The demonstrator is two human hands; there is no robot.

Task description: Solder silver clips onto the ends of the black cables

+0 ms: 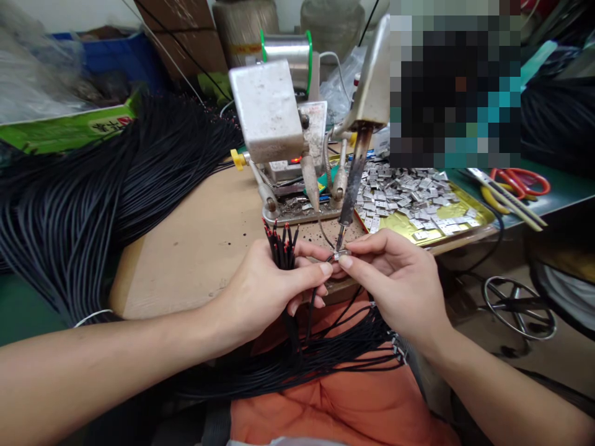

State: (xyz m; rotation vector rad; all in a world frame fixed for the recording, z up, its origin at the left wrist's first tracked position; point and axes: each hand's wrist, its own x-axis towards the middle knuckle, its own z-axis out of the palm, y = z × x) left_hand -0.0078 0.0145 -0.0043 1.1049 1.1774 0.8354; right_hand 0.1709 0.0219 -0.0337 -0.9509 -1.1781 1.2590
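My left hand (283, 275) is closed around a bundle of black cables (282, 248) whose red-tipped ends stick up by the thumb. Between its thumb and forefinger it also pinches one cable end. My right hand (400, 279) pinches a small silver metal connector (341, 254) that meets this cable end. Right above the connector sits the tip of a soldering iron (348, 204), hanging down from a stand. A thin solder wire runs from a feeder nozzle (310, 183) to the same spot. My fingers partly hide the joint.
A yellow tray (446, 226) heaped with small metal connectors lies right of the soldering machine (267, 111). A solder spool (288, 56) stands behind. Black cables (153, 161) cover the left side; more cables (325, 359) lie across my lap. Red-handled scissors (520, 183) rest at the right.
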